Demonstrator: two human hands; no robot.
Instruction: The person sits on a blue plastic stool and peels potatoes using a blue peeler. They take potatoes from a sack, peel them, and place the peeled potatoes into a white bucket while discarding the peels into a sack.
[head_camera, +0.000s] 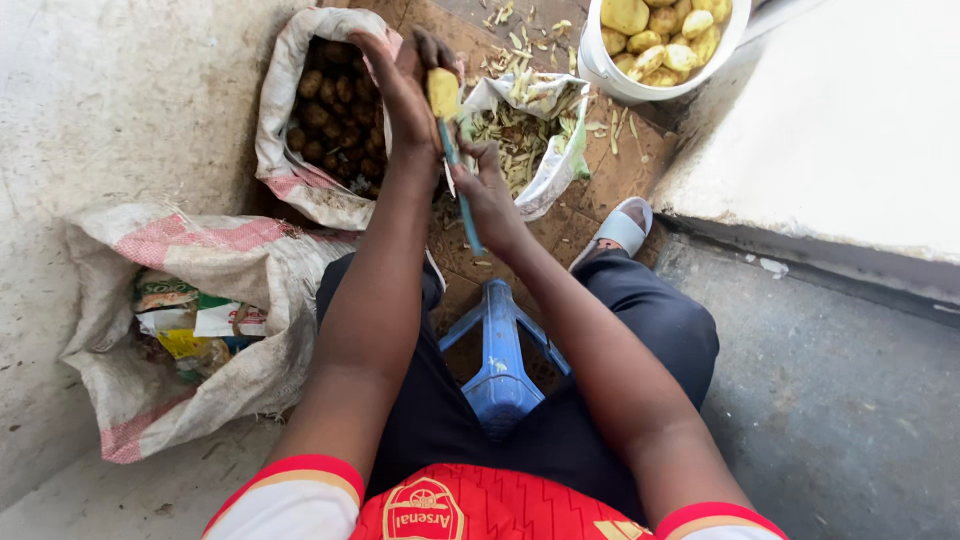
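Two hands are working over the peel sack: the left hand is gripping a half-peeled potato, keeping scraps falling inside. The right hand is closing its grip around a blue-handled peeler, blade against the potato.

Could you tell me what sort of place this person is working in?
Probably a paved yard or kitchen doorway used for food preparation: a sack of unpeeled potatoes, a white bucket of peeled ones, and peelings over worn floor tiles.
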